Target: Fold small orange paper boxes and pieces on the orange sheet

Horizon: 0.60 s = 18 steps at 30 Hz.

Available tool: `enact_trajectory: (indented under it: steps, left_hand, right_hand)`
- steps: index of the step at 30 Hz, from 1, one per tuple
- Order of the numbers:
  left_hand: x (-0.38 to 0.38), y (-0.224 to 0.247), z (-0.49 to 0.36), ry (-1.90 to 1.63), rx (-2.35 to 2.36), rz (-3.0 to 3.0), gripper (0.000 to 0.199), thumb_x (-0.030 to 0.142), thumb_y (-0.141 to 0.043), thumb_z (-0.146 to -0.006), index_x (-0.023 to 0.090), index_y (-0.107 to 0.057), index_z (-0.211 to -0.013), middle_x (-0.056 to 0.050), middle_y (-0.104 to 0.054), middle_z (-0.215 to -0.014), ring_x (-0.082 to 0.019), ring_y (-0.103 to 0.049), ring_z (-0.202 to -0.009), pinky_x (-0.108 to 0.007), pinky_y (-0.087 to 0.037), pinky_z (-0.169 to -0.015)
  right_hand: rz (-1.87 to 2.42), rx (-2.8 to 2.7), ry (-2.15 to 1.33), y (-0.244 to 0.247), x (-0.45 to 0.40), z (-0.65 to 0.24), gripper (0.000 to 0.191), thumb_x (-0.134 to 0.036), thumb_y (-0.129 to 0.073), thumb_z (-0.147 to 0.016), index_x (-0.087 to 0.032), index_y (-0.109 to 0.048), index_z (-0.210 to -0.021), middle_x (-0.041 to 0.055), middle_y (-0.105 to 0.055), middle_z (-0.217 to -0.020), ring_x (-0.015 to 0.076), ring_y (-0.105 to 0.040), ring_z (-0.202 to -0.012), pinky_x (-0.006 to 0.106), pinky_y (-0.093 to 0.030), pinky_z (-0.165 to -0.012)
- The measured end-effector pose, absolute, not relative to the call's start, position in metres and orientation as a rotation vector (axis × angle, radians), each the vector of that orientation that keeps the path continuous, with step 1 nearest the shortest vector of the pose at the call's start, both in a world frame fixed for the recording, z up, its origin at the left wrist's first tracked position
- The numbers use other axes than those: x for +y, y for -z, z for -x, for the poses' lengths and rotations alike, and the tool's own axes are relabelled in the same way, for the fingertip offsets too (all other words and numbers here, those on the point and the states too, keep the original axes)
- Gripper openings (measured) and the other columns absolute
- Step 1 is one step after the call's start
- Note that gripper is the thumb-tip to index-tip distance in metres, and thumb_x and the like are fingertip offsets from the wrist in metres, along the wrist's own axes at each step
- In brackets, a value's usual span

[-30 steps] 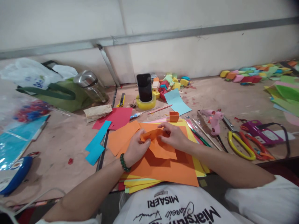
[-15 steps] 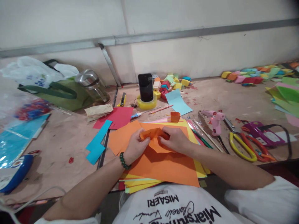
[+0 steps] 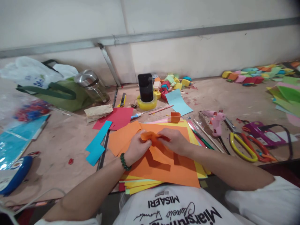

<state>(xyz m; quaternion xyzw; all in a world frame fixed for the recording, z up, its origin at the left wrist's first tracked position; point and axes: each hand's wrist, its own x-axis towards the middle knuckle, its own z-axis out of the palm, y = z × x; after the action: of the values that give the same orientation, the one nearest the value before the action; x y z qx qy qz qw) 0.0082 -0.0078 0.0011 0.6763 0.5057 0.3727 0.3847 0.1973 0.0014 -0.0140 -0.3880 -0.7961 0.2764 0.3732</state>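
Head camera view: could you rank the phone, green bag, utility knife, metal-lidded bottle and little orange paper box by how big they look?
Largest to smallest:
1. Green bag
2. Metal-lidded bottle
3. Phone
4. Orange paper box and utility knife: too alike to rank

The green bag [image 3: 61, 97] rests beside the metal-capped bottle [image 3: 92, 88] on the desk [image 3: 206, 93]. The phone [image 3: 145, 87] is seated upright in the yellow tape roll [image 3: 147, 105].

Craft workspace | pink glue gun [image 3: 216, 122], scissors [image 3: 241, 145], paper sheets [image 3: 164, 170], folded paper pieces [image 3: 170, 82] on worktable [image 3: 203, 100]
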Motion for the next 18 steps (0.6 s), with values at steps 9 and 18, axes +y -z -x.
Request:
enact_trajectory:
  steps: [9, 18]
  left_hand:
    - [-0.0049, -0.0039, -0.0042, -0.962, 1.286, -1.720, 0.005, 0.016, -0.047, -0.061, 0.021, -0.045, -0.062, 0.005, -0.048, -0.059, -0.012, -0.048, -0.056, -0.024, -0.041, -0.055]
    - [-0.0123, -0.0047, -0.0094, -0.861, 1.302, -1.819, 0.011, 0.010, -0.049, -0.063, 0.020, -0.052, -0.068, 0.002, -0.056, -0.069, -0.014, -0.053, -0.066, -0.024, -0.042, -0.059]
  right_hand:
    - [0.868, -1.945, -0.768, 0.0091, 0.0032, -0.2049, 0.013, -0.018, -0.054, -0.086, -0.019, -0.066, -0.083, 0.0035, -0.067, -0.079, 0.0137, -0.063, -0.072, 0.026, -0.053, -0.066]
    - [0.881, -2.013, -0.638, 0.0114, -0.0020, -0.1997, 0.020, -0.011, -0.051, -0.082, -0.017, -0.063, -0.098, 0.0048, -0.066, -0.080, 0.0149, -0.063, -0.070, 0.028, -0.052, -0.065]
